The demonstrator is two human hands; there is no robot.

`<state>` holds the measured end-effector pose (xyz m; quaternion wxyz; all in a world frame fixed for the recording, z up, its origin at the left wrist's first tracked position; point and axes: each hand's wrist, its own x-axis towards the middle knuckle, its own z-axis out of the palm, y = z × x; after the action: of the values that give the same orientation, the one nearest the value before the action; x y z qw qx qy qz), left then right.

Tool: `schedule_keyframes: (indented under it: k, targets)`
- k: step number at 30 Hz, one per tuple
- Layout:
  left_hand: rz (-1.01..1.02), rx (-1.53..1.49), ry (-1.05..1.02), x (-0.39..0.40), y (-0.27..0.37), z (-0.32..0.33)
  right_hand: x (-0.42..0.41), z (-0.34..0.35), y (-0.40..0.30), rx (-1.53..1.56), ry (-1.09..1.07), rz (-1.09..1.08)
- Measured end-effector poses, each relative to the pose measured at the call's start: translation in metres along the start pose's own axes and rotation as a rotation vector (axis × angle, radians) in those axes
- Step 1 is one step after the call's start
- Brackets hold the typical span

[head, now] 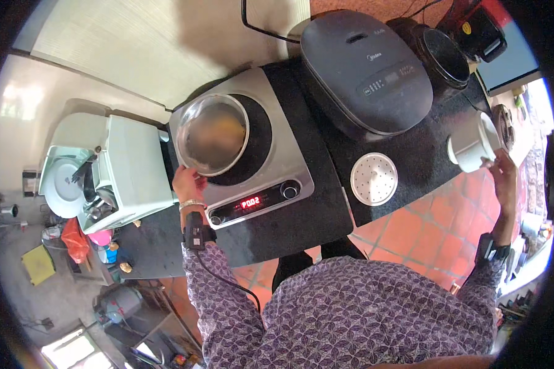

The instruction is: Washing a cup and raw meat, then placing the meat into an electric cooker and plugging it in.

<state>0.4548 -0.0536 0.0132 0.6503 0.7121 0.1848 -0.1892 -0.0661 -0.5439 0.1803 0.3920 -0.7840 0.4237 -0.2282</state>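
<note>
A round metal pot (212, 134) sits on the induction cooktop (284, 147), towards its left side; its contents are blurred. My left hand (189, 185) has its fingers curled at the pot's near-left rim. A lit red display (250, 203) shows on the cooktop's front panel. Out to the right, my right hand (501, 168) grips a white mug-like container (474, 143), held tilted near the counter's right end. Its inside is hidden from me. Between the hands, a white perforated disc (374, 179) with a central knob lies on the black counter.
A dark Midea rice cooker (367, 74) stands behind the disc, with a black pot-like vessel (445, 55) beyond it. Left of the cooktop is a pale green rack (136, 173) holding a plate (65, 187) and utensils. The black counter (300, 235) ends before my body, above red floor tiles (424, 230).
</note>
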Motion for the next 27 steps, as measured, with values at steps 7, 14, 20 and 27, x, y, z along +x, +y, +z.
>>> schedule_keyframes:
  k: [7,14,20,27]
  targets:
    - [0.092,0.071,0.096,-0.024,0.023,0.009,-0.06,0.073,-0.072,-0.167,-0.243,-0.421]
    - [0.076,0.039,0.062,0.004,0.017,0.012,-0.095,0.186,-0.105,-0.283,-0.521,-0.677]
    - [0.01,-0.005,-0.242,-0.001,0.034,0.007,-0.134,0.244,-0.115,-0.179,-0.64,-0.72]
    - [0.027,-0.074,-0.329,-0.002,0.026,-0.003,-0.163,0.275,-0.145,-0.293,-0.595,-0.644]
